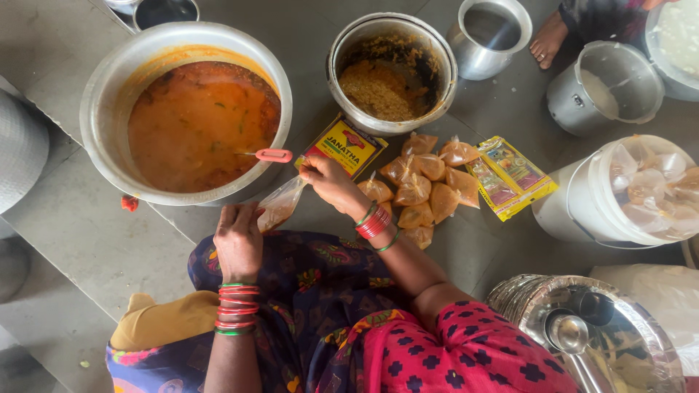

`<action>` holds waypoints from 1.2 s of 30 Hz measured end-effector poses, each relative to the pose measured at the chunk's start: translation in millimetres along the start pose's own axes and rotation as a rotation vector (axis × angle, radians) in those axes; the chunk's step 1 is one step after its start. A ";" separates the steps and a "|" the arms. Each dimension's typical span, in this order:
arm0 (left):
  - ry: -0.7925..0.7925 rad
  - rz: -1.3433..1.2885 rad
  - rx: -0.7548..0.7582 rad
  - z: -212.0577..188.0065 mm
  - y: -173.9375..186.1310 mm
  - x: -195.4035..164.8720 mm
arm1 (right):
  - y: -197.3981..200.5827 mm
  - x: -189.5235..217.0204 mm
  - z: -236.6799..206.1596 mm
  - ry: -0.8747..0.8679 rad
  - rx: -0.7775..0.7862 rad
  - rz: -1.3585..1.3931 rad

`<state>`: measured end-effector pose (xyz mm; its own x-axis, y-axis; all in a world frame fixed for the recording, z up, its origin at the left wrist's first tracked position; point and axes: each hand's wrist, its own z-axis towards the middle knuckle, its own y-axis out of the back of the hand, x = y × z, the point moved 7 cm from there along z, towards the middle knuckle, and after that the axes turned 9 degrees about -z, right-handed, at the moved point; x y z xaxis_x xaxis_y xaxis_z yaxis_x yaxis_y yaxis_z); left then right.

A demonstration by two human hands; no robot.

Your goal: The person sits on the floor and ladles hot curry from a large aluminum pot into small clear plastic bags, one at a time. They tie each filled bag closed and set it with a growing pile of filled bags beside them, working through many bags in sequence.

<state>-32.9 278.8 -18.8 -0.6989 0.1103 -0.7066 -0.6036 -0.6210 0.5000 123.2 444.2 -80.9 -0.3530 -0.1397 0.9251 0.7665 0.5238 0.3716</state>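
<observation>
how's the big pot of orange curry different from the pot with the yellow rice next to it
The curry pot is wider and shallower; the rice pot is narrower and deeper. The curry pot is filled high with orange liquid, while the rice pot holds only a low heap of yellow grains, with residue on its walls. A red-tipped ladle handle rests in the curry pot; none shows in the rice pot. Both are round, silver metal, lidless and on the floor.

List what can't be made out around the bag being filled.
- Bag bottom: hidden by the left hand, head view.
- Bag top: whether tied or open, covered by right hand fingers.
- Ladle bowl: sunk in the curry; only its red handle shows.
- Pouches: contents too small to identify.
</observation>
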 end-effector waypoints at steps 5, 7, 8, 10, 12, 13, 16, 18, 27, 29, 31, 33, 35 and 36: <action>-0.006 -0.009 -0.004 0.5 1.2 -3.2 | 3.2 9.2 -3.1 0.024 -0.013 -0.071; -0.002 -0.009 -0.004 0.7 1.7 -3.6 | 6.1 18.3 -5.3 0.069 -0.013 -0.128; -0.002 -0.009 -0.007 0.9 2.0 -3.8 | 8.1 26.0 -6.7 0.129 -0.016 -0.152; -0.004 -0.007 -0.011 1.4 2.8 -4.0 | 12.3 40.6 -11.5 0.245 -0.022 -0.195; -0.002 -0.004 -0.004 0.9 2.6 -4.4 | 9.6 53.9 -18.1 0.382 0.053 -0.279; -0.003 -0.002 -0.001 1.0 2.4 -4.6 | 7.2 59.5 -21.3 0.452 0.090 -0.321; -0.003 -0.007 0.014 0.6 0.7 -5.7 | -1.5 69.2 -31.2 0.615 0.096 -0.413; -0.007 -0.016 0.016 0.5 -0.3 -6.8 | -8.1 62.8 -30.4 0.561 0.123 -0.435; -0.022 0.008 0.028 -1.7 -3.8 -6.8 | -5.2 52.0 -34.7 0.559 0.055 -0.505; -0.021 0.012 0.032 -1.9 -5.3 -6.5 | -2.5 53.9 -37.5 0.567 0.047 -0.522; -0.029 0.021 0.039 -1.8 -7.0 -7.0 | -0.5 56.4 -40.1 0.577 0.040 -0.548; -0.034 0.032 0.047 -1.5 -8.1 -7.5 | 0.8 58.0 -41.6 0.571 0.042 -0.564; -0.035 0.042 0.056 -1.2 -8.8 -8.1 | 1.6 58.8 -42.0 0.555 0.043 -0.577; -0.037 0.049 0.054 -1.4 -7.8 -8.4 | 1.4 58.6 -42.2 0.541 0.045 -0.580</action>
<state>-21.8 281.6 -17.4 -0.7412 0.1102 -0.6622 -0.5874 -0.5840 0.5603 126.2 401.3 -22.8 -0.3711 -0.7833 0.4987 0.5133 0.2745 0.8131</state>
